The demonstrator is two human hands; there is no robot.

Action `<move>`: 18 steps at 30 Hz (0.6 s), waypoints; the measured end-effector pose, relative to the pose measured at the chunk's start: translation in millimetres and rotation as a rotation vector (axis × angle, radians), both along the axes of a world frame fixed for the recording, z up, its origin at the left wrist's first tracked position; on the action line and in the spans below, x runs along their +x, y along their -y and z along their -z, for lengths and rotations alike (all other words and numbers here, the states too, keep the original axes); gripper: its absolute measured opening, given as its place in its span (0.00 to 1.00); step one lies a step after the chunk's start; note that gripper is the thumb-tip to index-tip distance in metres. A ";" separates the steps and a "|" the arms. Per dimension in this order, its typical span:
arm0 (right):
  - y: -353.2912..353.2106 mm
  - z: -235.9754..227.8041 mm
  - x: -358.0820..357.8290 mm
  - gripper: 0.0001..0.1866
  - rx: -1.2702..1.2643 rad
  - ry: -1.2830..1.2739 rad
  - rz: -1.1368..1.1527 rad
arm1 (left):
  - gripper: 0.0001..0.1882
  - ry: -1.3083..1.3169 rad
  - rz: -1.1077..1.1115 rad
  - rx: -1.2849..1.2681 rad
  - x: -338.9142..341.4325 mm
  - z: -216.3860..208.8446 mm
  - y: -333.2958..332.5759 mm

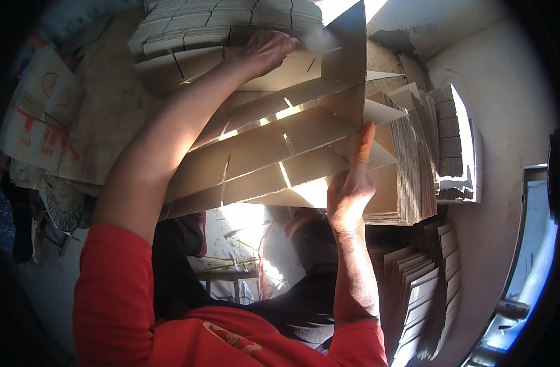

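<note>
Several long slotted cardboard strips (261, 147) lie side by side in front of me, with strips of light in their slots. A taller cardboard cross piece (348, 67) stands across their right ends, joined to them as a divider. At the far side my left hand (267, 52) is closed at the upper edge of the farthest strip, its fingertips partly hidden and blurred. My right hand (350, 189) is at the near end of the cross piece. Its index finger, in an orange finger cot (365, 142), lies along the board; the other fingers are curled and partly hidden.
A thick stack of cardboard strips (231, 21) lies at the back. More cardboard stacks (417, 165) stand on the right, and others (414, 281) lower down. A flattened printed carton (38, 116) is at the left. My legs and a small stool (222, 284) show below.
</note>
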State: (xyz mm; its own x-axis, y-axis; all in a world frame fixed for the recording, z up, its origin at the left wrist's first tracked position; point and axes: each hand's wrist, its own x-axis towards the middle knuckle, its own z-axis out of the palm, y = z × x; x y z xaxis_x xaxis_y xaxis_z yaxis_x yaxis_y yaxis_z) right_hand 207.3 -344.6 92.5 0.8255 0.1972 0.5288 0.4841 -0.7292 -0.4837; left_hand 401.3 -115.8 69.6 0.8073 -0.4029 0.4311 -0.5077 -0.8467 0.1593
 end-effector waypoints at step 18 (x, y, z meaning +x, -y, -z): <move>5.0 1.9 -2.8 0.46 -0.034 -0.010 0.012 | 0.08 0.111 0.034 -0.019 -6.9 10.7 1.9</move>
